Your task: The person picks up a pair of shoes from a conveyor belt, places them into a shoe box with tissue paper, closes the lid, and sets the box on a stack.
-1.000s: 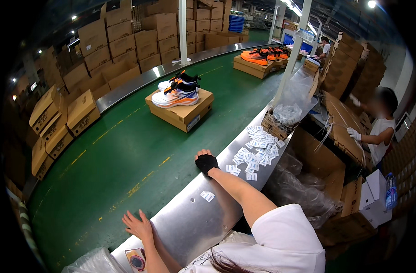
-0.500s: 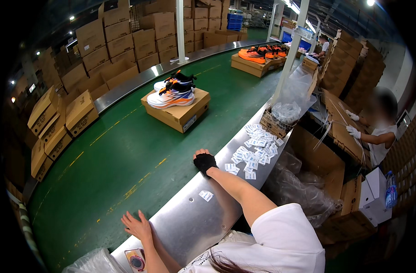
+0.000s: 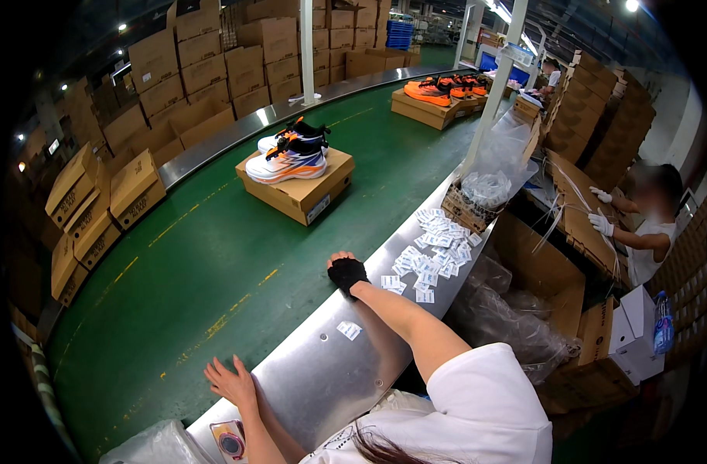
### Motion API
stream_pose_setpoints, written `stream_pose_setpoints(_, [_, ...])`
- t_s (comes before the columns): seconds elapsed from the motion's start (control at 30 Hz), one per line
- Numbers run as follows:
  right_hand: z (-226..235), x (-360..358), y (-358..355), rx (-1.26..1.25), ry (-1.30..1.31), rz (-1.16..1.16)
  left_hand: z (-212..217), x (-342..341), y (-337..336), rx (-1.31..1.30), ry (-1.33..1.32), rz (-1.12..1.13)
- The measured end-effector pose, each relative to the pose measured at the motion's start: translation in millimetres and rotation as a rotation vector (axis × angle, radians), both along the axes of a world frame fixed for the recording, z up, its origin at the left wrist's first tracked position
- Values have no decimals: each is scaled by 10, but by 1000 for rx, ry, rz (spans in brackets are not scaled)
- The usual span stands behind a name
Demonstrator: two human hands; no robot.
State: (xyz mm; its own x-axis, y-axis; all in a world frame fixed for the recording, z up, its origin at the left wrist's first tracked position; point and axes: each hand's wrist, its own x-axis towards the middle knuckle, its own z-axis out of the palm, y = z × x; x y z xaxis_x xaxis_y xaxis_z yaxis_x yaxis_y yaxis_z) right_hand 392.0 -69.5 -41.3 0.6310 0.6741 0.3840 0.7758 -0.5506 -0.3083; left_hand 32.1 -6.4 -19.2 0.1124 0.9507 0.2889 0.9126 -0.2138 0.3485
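My left hand (image 3: 231,382) is bare and rests at the near edge of the green conveyor belt (image 3: 214,263), fingers spread and nothing in them. A black fingerless glove covers my right hand (image 3: 346,272), which lies farther along, where the metal ledge (image 3: 307,371) meets the belt. Its short visible fingers reach over the belt and appear to hold nothing. Beyond my hands, a brown shoebox (image 3: 298,185) rides on the belt with a pair of white, purple and orange sneakers (image 3: 292,162) on its lid. One small white packet (image 3: 349,330) lies on the ledge between my arms.
A pile of white packets (image 3: 438,251) and a basket of clear plastic (image 3: 483,192) occupy the ledge to the right. Orange shoes (image 3: 431,91) on boxes stand farther up the belt. Shoeboxes (image 3: 137,189) line the far left. A co-worker (image 3: 647,224) in white gloves handles cardboard at right.
The shoebox with the sneakers has shifted slightly left along the belt, and the belt's yellow marks have shifted too. Both my hands stay almost in place. The co-worker's head has moved a little.
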Motion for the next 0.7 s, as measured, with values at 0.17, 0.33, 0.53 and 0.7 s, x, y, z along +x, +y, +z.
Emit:
stream_pose_setpoints(0.17, [-12,-6,3,9,-33,-10,10,1,-9,7,-6,2])
stream_pose_setpoints(0.33, [24,-21,-3,-7,-14,-7,13,-3,-6,15,-5,1])
stream_pose_setpoints(0.53, [57,-22,1,-20,52,-8,0,-10,3,37,-3,3])
stream_pose_setpoints(0.7, [48,-19,-3,-29,54,-11,22,2,-13,28,-11,-4])
